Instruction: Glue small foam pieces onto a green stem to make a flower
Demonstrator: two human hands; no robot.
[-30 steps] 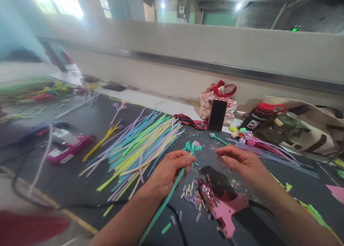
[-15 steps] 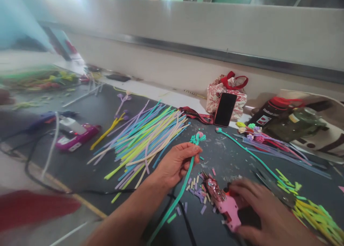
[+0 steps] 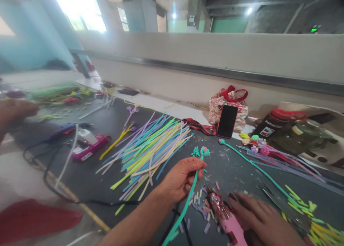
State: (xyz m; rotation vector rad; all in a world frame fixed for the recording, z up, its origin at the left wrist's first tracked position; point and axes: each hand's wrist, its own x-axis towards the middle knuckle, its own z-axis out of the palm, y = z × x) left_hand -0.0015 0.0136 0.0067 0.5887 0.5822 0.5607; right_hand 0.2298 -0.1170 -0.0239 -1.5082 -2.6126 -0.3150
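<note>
My left hand (image 3: 182,176) is closed in a pinch on a teal fuzzy stem (image 3: 190,197), a pipe cleaner with a small curled flower head (image 3: 205,151) in teal and pink at its top. The stem runs down to the lower edge of the view. A pink glue gun (image 3: 231,226) lies on the dark table, its nozzle end among short cut bits (image 3: 206,217). Close to its right side is my right hand (image 3: 262,217), slightly blurred, fingers stretched out and apart; I see nothing held in it. Small teal pieces (image 3: 195,152) lie beside the flower head.
Loose pastel pipe cleaners (image 3: 150,153) lie at centre left. A purple power strip (image 3: 90,147) with cables sits farther left. A phone (image 3: 227,121) leans on a patterned bag (image 3: 215,99). Scissors (image 3: 290,210) and a finished teal stem (image 3: 263,170) lie right. Another person's hand (image 3: 18,110) shows far left.
The view has tilted up, so things sit lower in it. The right hand's fingers have straightened beside the glue gun. The left hand keeps its pinch on the stem; another person's hand has come farther into view.
</note>
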